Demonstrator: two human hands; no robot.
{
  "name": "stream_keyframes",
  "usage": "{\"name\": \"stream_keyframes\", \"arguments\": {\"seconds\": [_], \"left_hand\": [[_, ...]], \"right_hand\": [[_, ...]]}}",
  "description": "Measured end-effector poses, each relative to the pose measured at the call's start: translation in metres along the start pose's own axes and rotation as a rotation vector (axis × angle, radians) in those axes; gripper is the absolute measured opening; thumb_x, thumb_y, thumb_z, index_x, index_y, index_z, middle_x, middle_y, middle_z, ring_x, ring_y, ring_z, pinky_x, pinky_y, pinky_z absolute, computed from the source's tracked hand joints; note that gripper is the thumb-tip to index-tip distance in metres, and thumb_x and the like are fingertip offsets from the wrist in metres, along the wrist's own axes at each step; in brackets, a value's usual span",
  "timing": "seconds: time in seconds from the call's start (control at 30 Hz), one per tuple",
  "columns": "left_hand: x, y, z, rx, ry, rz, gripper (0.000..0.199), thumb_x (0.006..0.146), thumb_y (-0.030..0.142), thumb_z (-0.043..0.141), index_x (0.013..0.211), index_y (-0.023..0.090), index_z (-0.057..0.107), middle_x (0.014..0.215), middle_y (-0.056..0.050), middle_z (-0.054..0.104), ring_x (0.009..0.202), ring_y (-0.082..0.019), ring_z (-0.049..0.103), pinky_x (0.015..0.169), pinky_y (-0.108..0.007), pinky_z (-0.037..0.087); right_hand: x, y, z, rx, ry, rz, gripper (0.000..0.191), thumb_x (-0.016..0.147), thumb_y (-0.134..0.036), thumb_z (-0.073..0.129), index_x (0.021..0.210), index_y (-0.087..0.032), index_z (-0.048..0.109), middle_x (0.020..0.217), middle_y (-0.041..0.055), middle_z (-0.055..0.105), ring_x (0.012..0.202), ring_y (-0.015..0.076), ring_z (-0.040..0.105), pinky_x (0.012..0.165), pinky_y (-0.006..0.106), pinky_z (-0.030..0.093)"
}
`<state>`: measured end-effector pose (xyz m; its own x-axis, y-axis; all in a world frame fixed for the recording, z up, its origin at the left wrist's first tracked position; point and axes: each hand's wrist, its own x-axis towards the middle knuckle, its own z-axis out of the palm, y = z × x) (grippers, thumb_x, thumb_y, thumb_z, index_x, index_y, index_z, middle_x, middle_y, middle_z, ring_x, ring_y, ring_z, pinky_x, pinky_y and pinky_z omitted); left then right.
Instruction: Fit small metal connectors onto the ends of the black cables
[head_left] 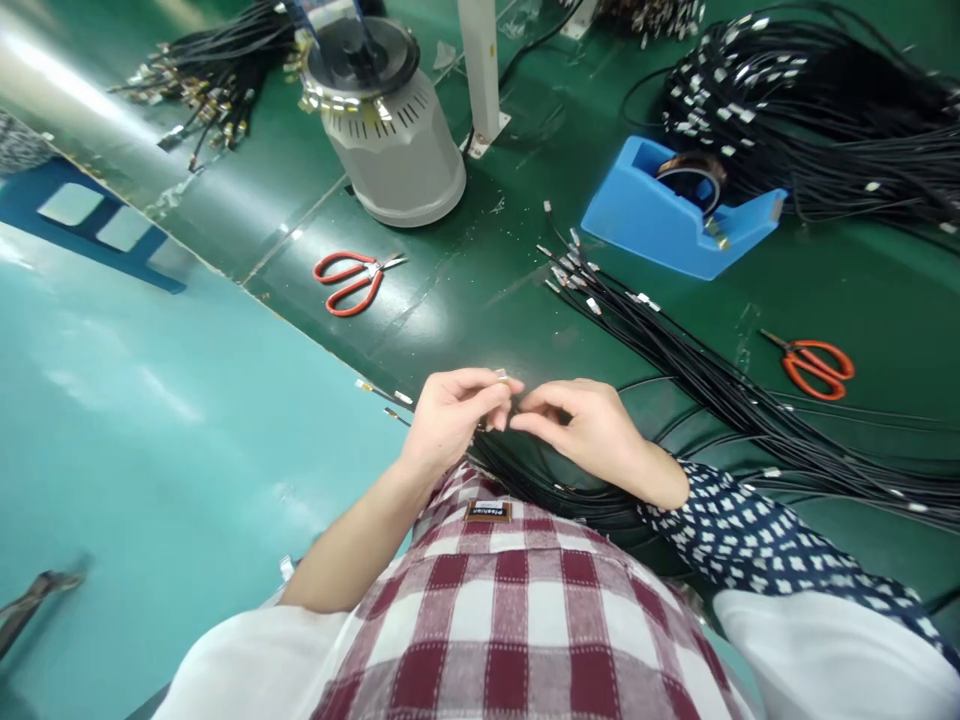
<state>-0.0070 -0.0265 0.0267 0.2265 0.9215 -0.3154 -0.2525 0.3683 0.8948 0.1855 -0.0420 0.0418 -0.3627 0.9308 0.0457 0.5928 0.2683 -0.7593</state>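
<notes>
Head view: both hands meet just above the near edge of the green desk (465, 290). Left hand (450, 415) is curled, thumb and fingertips pinched on a small metal connector (501, 378) at the end of a black cable. Right hand (589, 425) is likewise curled, its fingertips pinched on the same cable end, touching the left fingertips. Cable bundle (720, 385) runs from under the hands outward to the right. Beyond the left hand lie red scissors (351, 280); beyond the right hand stands a blue tape dispenser (667, 215). Connector detail is too small to resolve, and the hands hide the cable beneath them.
</notes>
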Motion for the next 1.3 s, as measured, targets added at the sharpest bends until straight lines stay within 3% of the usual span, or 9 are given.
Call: {"name": "stream_keyframes", "arguments": {"seconds": [0.13, 0.23, 0.37, 0.43, 0.53, 0.63, 0.83, 1.0, 1.3], "left_hand": [[-0.005, -0.003, -0.017, 0.113, 0.173, 0.049, 0.020, 0.073, 0.034, 0.079, 0.072, 0.014, 0.072, 0.061, -0.002, 0.065, 0.048, -0.010, 0.050, 0.051, -0.025, 0.040], [-0.010, -0.005, -0.031, 0.428, 0.270, 0.184, 0.018, 0.080, 0.033, 0.072, 0.074, 0.016, 0.068, 0.063, 0.000, 0.059, 0.060, -0.012, 0.054, 0.059, -0.026, 0.041], [-0.015, -0.005, -0.042, 1.050, 0.345, 0.346, 0.028, 0.083, 0.032, 0.069, 0.061, 0.018, 0.057, 0.068, 0.002, 0.048, 0.060, -0.012, 0.044, 0.060, -0.028, 0.035], [-0.018, -0.003, -0.042, 1.208, 0.370, 0.424, 0.034, 0.083, 0.031, 0.069, 0.058, 0.019, 0.050, 0.066, 0.002, 0.042, 0.059, -0.013, 0.042, 0.061, -0.029, 0.034], [-0.023, 0.002, -0.036, 1.182, 0.380, 0.531, 0.031, 0.086, 0.027, 0.068, 0.062, 0.020, 0.049, 0.065, 0.002, 0.044, 0.061, -0.014, 0.043, 0.062, -0.029, 0.034], [-0.027, 0.007, -0.029, 1.067, 0.330, 0.577, 0.027, 0.088, 0.023, 0.065, 0.066, 0.020, 0.050, 0.066, 0.002, 0.048, 0.062, -0.014, 0.045, 0.062, -0.029, 0.037], [-0.026, 0.006, -0.022, 0.962, 0.253, 0.643, 0.024, 0.088, 0.015, 0.064, 0.068, 0.019, 0.052, 0.069, 0.001, 0.053, 0.063, -0.012, 0.049, 0.061, -0.026, 0.040], [-0.021, 0.002, -0.013, 0.940, 0.161, 0.659, 0.024, 0.088, 0.013, 0.065, 0.068, 0.018, 0.052, 0.072, 0.001, 0.055, 0.065, -0.010, 0.050, 0.063, -0.024, 0.043], [-0.015, -0.006, -0.005, 0.915, 0.036, 0.661, 0.024, 0.090, 0.014, 0.064, 0.069, 0.018, 0.051, 0.071, 0.001, 0.053, 0.065, -0.010, 0.049, 0.063, -0.024, 0.042]], "right_hand": [[0.010, 0.028, -0.037, -0.387, 0.135, 0.046, 0.023, 0.097, -0.038, 0.057, 0.094, -0.023, 0.074, 0.096, 0.0028, 0.077, 0.087, 0.0185, 0.068, 0.076, 0.030, 0.041], [0.016, 0.055, -0.057, -0.717, 0.148, 0.136, 0.022, 0.096, -0.035, 0.058, 0.095, -0.020, 0.073, 0.096, 0.0071, 0.075, 0.089, 0.0232, 0.066, 0.069, 0.034, 0.037], [0.020, 0.076, -0.055, -0.869, 0.100, 0.151, 0.023, 0.097, -0.032, 0.056, 0.094, -0.017, 0.072, 0.093, 0.0091, 0.073, 0.085, 0.0241, 0.065, 0.067, 0.035, 0.033], [0.021, 0.076, -0.051, -0.904, 0.103, 0.131, 0.023, 0.099, -0.029, 0.052, 0.097, -0.016, 0.072, 0.094, 0.0096, 0.073, 0.085, 0.0240, 0.065, 0.067, 0.035, 0.033], [0.022, 0.070, -0.050, -0.921, 0.097, 0.151, 0.024, 0.098, -0.030, 0.054, 0.104, -0.014, 0.070, 0.099, 0.0118, 0.073, 0.084, 0.0243, 0.065, 0.066, 0.036, 0.032], [0.026, 0.063, -0.054, -0.913, 0.067, 0.237, 0.022, 0.097, -0.028, 0.056, 0.097, -0.012, 0.070, 0.098, 0.0141, 0.073, 0.082, 0.0242, 0.065, 0.064, 0.035, 0.030], [0.027, 0.065, -0.056, -0.891, 0.066, 0.282, 0.017, 0.095, -0.030, 0.058, 0.093, -0.017, 0.070, 0.099, 0.0089, 0.073, 0.078, 0.0215, 0.065, 0.059, 0.033, 0.028], [0.030, 0.075, -0.047, -0.858, 0.055, 0.250, 0.026, 0.100, -0.032, 0.048, 0.109, -0.017, 0.068, 0.109, 0.0107, 0.070, 0.084, 0.0222, 0.066, 0.063, 0.034, 0.033], [0.053, 0.079, -0.050, -0.762, 0.127, 0.236, 0.018, 0.097, -0.032, 0.054, 0.104, -0.021, 0.066, 0.107, 0.0061, 0.070, 0.083, 0.0207, 0.066, 0.059, 0.031, 0.032]]}}
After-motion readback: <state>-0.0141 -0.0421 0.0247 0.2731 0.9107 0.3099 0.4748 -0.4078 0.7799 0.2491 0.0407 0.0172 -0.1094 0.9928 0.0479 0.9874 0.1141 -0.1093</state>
